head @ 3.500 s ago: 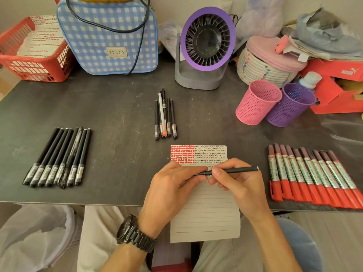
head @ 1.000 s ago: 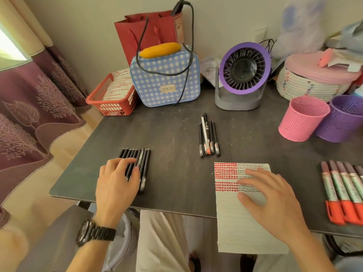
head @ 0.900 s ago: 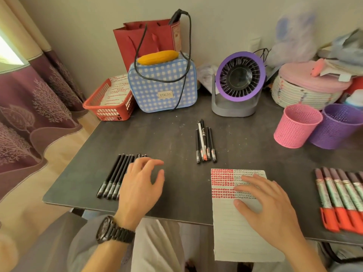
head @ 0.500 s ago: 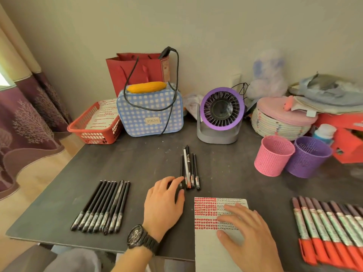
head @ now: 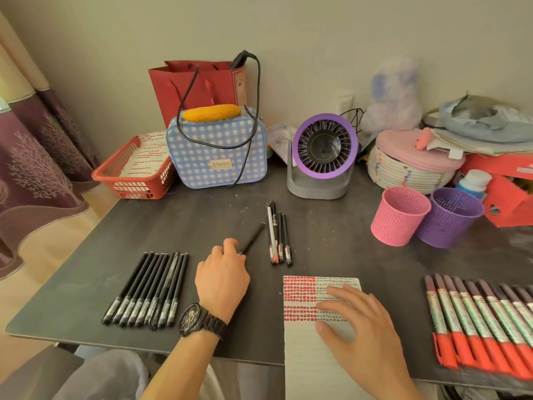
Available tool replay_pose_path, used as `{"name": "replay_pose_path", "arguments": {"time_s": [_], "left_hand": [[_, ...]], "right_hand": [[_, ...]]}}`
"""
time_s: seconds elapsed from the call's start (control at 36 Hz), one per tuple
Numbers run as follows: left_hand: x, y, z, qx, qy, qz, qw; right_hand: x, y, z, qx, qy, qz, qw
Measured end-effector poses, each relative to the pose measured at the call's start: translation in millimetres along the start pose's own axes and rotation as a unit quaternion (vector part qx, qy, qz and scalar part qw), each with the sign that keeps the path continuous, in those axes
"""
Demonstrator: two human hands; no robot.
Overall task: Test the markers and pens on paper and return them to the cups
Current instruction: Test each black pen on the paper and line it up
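1. The paper [head: 305, 359] lies on the near edge of the bench [head: 331, 249] and overhangs it toward the person. Its far end carries a block of red marks, with rows of dark marks to the right of them.

2. The right hand [head: 366, 327] rests flat on the paper. The fingers are straight and spread, with the fingertips on the dark marks. It holds nothing.

3. The left hand [head: 222, 278], with a watch [head: 199, 319] on the wrist, sits just left of the paper. Its fingers are curled and pinch the near end of a black pen [head: 253, 238]. The pen points away from the paper, angled up and to the right.

4. A row of black pens [head: 147, 290] lies side by side on the bench, well to the left of the paper, beyond the left hand.

5. A row of red markers [head: 476, 321] lies side by side to the right of the paper, red caps toward the person.

6. A small group of pens [head: 278, 235] lies just beyond the far edge of the paper, close to the tip of the held pen but apart from it.

7. A pink cup [head: 399, 216] and a purple cup [head: 450, 217] stand upright and touching, beyond the paper to the right. Whether anything is inside them cannot be told.

8. Farthest from the paper, a purple fan [head: 323, 157] stands straight beyond it. A checked bag [head: 216, 151] and a red basket [head: 135, 168] stand to the far left.
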State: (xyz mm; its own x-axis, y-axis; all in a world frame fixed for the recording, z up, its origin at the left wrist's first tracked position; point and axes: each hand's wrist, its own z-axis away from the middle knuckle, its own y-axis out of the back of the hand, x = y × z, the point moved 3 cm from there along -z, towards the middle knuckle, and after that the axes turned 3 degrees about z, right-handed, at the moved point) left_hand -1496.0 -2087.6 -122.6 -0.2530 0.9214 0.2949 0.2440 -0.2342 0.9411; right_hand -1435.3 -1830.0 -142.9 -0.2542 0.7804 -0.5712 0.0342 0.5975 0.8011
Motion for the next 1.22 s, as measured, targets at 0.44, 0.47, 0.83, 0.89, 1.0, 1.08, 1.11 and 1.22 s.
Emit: {"name": "replay_pose_path", "arguments": {"time_s": [0.44,0.47,0.83,0.89,1.0,1.08,1.11,1.22], "left_hand": [[-23.2,8.3,26.7,-0.050,0.062,0.465,0.882],[-21.3,10.3,35.1,-0.053,0.057,0.495,0.865],[31.4,7.6,129.9,-0.205,-0.010,0.531,0.822],[36.2,8.2,136.1,-0.212,-0.029,0.505,0.836],[47.1,16.7,140.0,-0.208,-0.097,0.459,0.858],[54.4,19.1,139.9,-0.204,-0.142,0.407,0.879],[55.5,19.5,139.6,-0.200,-0.148,0.395,0.884],[59.2,19.7,139.7,-0.213,-0.144,0.410,0.875]], "right_hand": [[1.0,-3.2,-0.6,0.068,-0.012,0.032,0.997],[1.1,-3.5,-0.7,0.073,-0.012,0.036,0.997],[-19.9,13.5,12.9,0.058,0.003,-0.068,0.996],[-30.0,18.7,21.6,0.028,-0.014,-0.231,0.973],[-52.2,21.6,33.4,0.019,-0.065,-0.369,0.927],[-56.9,18.1,40.4,0.022,-0.092,-0.385,0.918],[-56.7,17.1,42.5,0.022,-0.098,-0.383,0.918],[-52.9,17.9,47.4,0.031,-0.108,-0.394,0.912]]}}
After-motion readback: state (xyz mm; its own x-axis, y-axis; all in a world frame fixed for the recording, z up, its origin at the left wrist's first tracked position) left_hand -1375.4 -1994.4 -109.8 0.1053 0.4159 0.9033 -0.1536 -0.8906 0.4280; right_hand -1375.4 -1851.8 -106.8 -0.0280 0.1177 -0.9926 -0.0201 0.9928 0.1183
